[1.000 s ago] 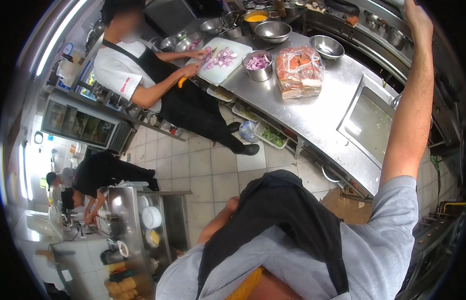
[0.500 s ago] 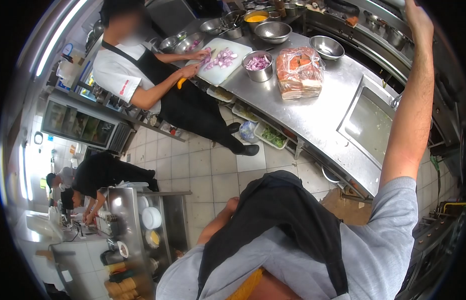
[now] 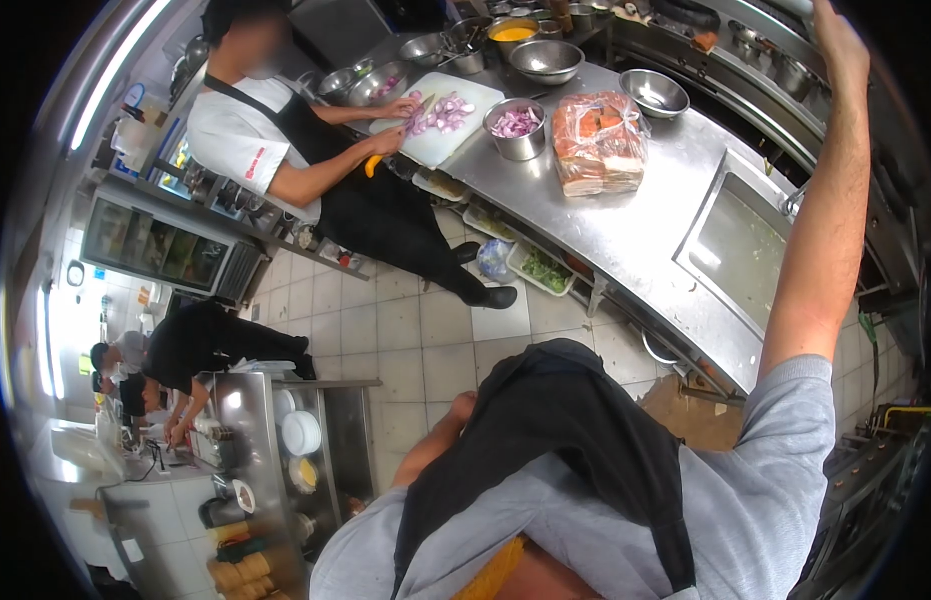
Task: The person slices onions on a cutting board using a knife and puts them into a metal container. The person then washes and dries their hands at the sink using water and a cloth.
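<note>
At the left, a co-worker in a white shirt [image 3: 248,145] holds a knife with an orange handle [image 3: 374,165] at chopped purple onion [image 3: 444,115] on a white cutting board [image 3: 433,150]. Further right and low in view, the person's left hand [image 3: 463,408] is beside the black cloth apron [image 3: 546,400]; its fingers are partly hidden, so how far they are open, or whether they have hold of anything, I cannot tell. On the steel counter [image 3: 636,235] stand a round steel pot of cut onion [image 3: 516,145], then a plastic-wrapped orange and pale block [image 3: 598,150], with a shallow steel bowl [image 3: 654,95] just behind it; a rectangular steel sink [image 3: 736,235] comes next.

At the far right the right arm is stretched out and raised. A pale, smooth object [image 3: 796,5], cut off by the top edge of view, lies just to the left of the fingers of the right hand [image 3: 838,45]. Its visible edge slants down towards them, but its full long axis cannot be told. The right hand is clearly nearer to it than the left. Those fingers look bunched together; whether they grip the object or only touch it is unclear.
</note>
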Tool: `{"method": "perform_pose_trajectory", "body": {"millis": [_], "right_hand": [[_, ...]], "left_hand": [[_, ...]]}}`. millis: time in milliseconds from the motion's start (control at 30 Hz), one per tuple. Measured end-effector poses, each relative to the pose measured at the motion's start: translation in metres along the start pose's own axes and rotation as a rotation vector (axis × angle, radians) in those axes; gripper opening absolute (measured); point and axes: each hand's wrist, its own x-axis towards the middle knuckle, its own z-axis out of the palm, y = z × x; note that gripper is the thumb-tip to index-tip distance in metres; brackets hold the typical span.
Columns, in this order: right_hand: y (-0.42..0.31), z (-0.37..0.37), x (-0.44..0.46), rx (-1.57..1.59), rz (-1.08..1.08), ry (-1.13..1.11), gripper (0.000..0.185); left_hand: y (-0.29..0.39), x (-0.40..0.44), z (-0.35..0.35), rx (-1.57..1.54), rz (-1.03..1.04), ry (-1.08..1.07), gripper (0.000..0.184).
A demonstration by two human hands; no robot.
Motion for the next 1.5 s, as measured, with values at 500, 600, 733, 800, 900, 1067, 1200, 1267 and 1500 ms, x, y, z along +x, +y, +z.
{"method": "perform_pose_trajectory", "body": {"millis": [500, 600, 733, 800, 900, 1067, 1200, 1267, 1500], "right_hand": [[0.001, 0.000, 0.003, -0.017, 0.035, -0.018, 0.059], [0.007, 0.002, 0.004, -0.058, -0.009, -0.001, 0.061], [0.005, 0.001, 0.002, -0.030, -0.004, -0.017, 0.062], [0.005, 0.001, 0.002, -0.026, 0.003, -0.021, 0.061], [-0.003, -0.002, -0.002, 0.023, 0.026, -0.037, 0.060], [-0.004, -0.002, -0.001, 0.019, 0.041, -0.042, 0.058], [0.001, 0.002, 0.001, -0.054, 0.029, -0.018, 0.058], [-0.001, 0.001, 0.000, -0.008, 0.041, -0.025, 0.059], [0.003, 0.002, 0.002, 0.037, -0.002, 0.012, 0.058]], "left_hand": [[0.052, -0.047, -0.025, 0.247, 0.208, 0.068, 0.046], [0.056, -0.050, -0.027, 0.181, 0.123, 0.030, 0.047], [0.065, -0.055, -0.030, 0.183, 0.124, 0.013, 0.047], [0.066, -0.058, -0.029, 0.177, 0.131, 0.032, 0.047], [0.056, -0.049, -0.024, 0.163, 0.101, 0.055, 0.046], [0.035, -0.033, -0.018, 0.002, 0.083, 0.018, 0.045], [0.052, -0.044, -0.022, -0.033, 0.008, 0.052, 0.043], [0.057, -0.049, -0.023, -0.012, 0.024, 0.039, 0.043], [0.057, -0.053, -0.020, 0.124, 0.010, 0.069, 0.044]]}}
